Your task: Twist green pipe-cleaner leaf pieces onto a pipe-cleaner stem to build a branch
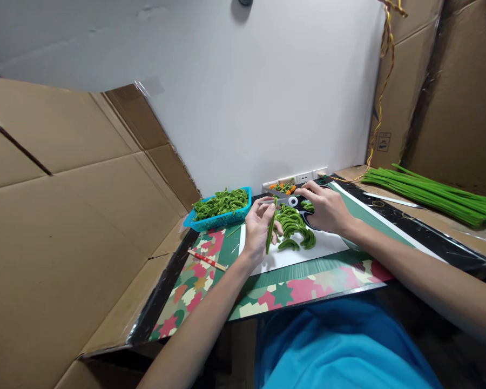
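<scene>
Between the thumb and fingers of my left hand (258,227) is a green pipe cleaner (271,229), held nearly upright. My right hand (328,208) grips a pair of scissors (293,201) with dark handles. The blades point left, close to the top of the pipe cleaner and my left fingertips; whether they touch it I cannot tell. Below and between both hands, several curved green pipe cleaner pieces (289,221) lie on a white sheet of paper (328,243).
A blue basket (221,220) heaped with green pieces stands back left. Orange-and-green pieces (283,188) sit near the wall socket (305,177). Long green pipe cleaners (433,194) lie right beside a white blade-like strip (392,200). A red-patterned stick (207,260) lies left. Cardboard walls (65,216) flank the table.
</scene>
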Demonstrator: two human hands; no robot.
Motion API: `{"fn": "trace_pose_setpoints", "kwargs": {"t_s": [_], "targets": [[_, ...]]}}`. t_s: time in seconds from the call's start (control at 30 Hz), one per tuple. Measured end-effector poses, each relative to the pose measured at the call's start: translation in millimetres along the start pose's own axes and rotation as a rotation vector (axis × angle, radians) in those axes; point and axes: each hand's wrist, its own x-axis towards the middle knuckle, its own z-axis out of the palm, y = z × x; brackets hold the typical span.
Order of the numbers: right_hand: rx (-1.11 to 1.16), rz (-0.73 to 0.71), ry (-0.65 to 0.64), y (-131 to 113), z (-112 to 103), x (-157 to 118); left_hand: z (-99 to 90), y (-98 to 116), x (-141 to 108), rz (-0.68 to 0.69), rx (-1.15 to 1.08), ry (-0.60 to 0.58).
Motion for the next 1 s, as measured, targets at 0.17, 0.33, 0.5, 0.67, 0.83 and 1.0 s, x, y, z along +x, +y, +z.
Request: {"fn": "trace_pose_setpoints", "kwargs": {"t_s": [0.17,0.33,0.5,0.67,0.83,1.0], "targets": [[-0.014,-0.016,-0.021,-3,2,-1,-1.1,-4,1,0.04,0.04,0.055],[-0.052,-0.044,0.008,-6,1,-1,-0.6,-5,0,0.025,0.073,0.065],[-0.086,-0.067,-0.01,-9,1,0,0.0,-6,0,0.043,0.11,0.062],[-0.118,-0.08,-0.016,-12,0,0,1.4,-6,-1,0.059,0.115,0.063],[-0.123,-0.087,-0.019,-15,0,-1,1.3,-7,-2,0.073,0.135,0.106],[-0.145,-0.086,-0.016,-17,-1,-1,-0.2,-8,-3,0.138,0.175,0.155]]}}
